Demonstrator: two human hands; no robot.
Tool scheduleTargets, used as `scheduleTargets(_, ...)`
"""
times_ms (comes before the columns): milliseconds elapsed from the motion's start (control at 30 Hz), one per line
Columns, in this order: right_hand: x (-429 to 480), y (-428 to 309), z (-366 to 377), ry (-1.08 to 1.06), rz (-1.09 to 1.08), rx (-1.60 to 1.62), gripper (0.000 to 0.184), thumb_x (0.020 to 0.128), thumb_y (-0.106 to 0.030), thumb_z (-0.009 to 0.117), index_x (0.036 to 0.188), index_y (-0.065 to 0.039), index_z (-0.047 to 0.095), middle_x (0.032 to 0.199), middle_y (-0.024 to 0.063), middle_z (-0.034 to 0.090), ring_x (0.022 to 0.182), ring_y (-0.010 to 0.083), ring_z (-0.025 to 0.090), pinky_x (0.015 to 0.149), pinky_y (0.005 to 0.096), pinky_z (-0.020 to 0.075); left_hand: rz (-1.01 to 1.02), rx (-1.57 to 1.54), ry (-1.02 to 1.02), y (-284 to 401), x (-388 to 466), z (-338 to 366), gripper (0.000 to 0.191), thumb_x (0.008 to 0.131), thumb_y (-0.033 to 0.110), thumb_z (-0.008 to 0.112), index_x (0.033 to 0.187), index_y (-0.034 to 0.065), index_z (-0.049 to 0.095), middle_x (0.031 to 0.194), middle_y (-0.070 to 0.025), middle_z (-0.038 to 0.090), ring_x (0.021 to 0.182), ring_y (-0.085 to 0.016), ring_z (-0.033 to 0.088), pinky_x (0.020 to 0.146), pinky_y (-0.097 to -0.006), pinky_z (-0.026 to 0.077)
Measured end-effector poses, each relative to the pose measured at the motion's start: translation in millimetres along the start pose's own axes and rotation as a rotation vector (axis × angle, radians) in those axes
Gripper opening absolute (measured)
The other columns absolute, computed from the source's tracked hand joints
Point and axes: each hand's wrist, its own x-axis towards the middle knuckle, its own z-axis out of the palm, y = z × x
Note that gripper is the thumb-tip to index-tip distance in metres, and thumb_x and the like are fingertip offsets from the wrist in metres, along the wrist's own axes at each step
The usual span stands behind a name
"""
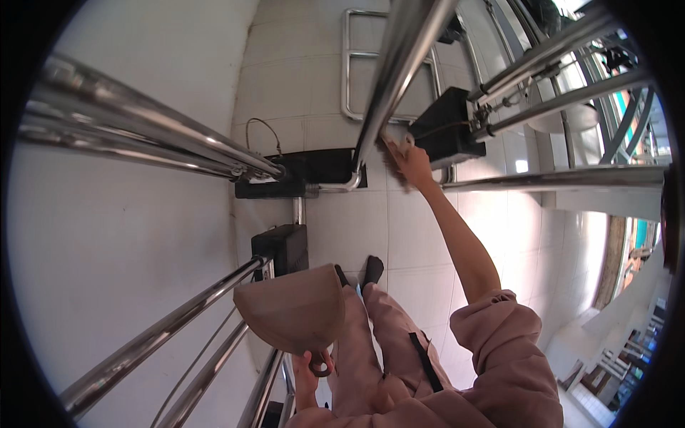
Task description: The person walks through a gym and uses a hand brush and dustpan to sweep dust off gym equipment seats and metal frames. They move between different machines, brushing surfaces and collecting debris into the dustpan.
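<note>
My left hand [306, 374] is closed round the ring-ended handle of a beige plastic dustpan [291, 307], low at the left of my legs. The pan hangs above the floor, tilted. My right arm reaches forward, and my right hand [415, 163] grips a small hand brush [393, 160] with brown bristles and a pale handle. The brush is slightly blurred and lies beside a black block on a metal frame; whether its bristles touch anything cannot be told.
Chromed tubes [144, 128] of what looks like exercise equipment run along the white wall at left. Black blocks [281, 249] stand near its base. A thick chrome bar [404, 59] rises ahead, and another [556, 179] crosses at right. Pale floor tiles [353, 224] lie before my feet.
</note>
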Motion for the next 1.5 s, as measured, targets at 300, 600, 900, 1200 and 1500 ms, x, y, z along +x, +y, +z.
scheduleTargets(300, -14, -47, -33, 0.291, 0.055, 1.631, 0.039, 0.082, -0.023, 0.054, 0.118, -0.013, 0.043, 0.098, -0.003, 0.047, 0.074, 0.0068, 0.046, 0.058, 0.0174, 0.0421, -0.06, 0.038, -0.198, 6, 18, 21, 0.048, 0.079, 0.042, 0.05, 0.101, 0.0001, 0.04, 0.063, -0.0126, 0.05, 0.047, -0.019, 0.049, 0.042, -0.0296, 0.041)
scheduleTargets(600, -17, 86, -8, 0.209, 0.056, -0.239, 0.029, 0.077, -0.009, 0.044, 0.105, -0.008, 0.052, 0.089, 0.0201, 0.056, 0.07, 0.0344, 0.058, 0.061, 0.0424, 0.0482, -0.045, 0.173, -0.266, 24, 21, 30, 0.051, 0.076, 0.046, 0.052, 0.101, 0.0025, 0.042, 0.063, -0.0077, 0.048, 0.042, -0.016, 0.046, 0.035, -0.0283, 0.037)
scheduleTargets(900, -38, 124, -70, 0.21, 0.105, -0.465, 0.02, 0.079, -0.01, 0.042, 0.094, -0.009, 0.055, 0.08, 0.0149, 0.059, 0.074, 0.0312, 0.059, 0.063, 0.0419, 0.0467, -0.066, 0.17, -0.182, 19, 32, 36, 0.054, 0.076, 0.047, 0.051, 0.101, 0.0004, 0.04, 0.059, -0.0072, 0.046, 0.044, -0.017, 0.046, 0.037, -0.0278, 0.037)
scheduleTargets(1200, -22, 129, -31, -0.134, -0.258, -0.774, 0.012, 0.072, -0.01, 0.052, 0.079, -0.012, 0.062, 0.079, 0.0096, 0.06, 0.072, 0.0233, 0.061, 0.057, 0.0336, 0.0492, -0.145, 0.174, -0.332, 22, 48, 60, 0.048, 0.079, 0.039, 0.051, 0.101, -0.0024, 0.039, 0.065, -0.0124, 0.049, 0.049, -0.02, 0.05, 0.042, -0.0309, 0.041)
scheduleTargets(1500, 159, 48, -55, 0.187, -0.456, -0.767, 0.008, 0.071, -0.011, 0.054, 0.07, -0.009, 0.061, 0.073, 0.0075, 0.061, 0.069, 0.0222, 0.061, 0.055, 0.0312, 0.0477, -0.174, 0.168, -0.21, 3, 70, 87, 0.051, 0.078, 0.044, 0.05, 0.106, 0.0028, 0.038, 0.077, -0.0112, 0.051, 0.046, -0.019, 0.047, 0.038, -0.0302, 0.039)
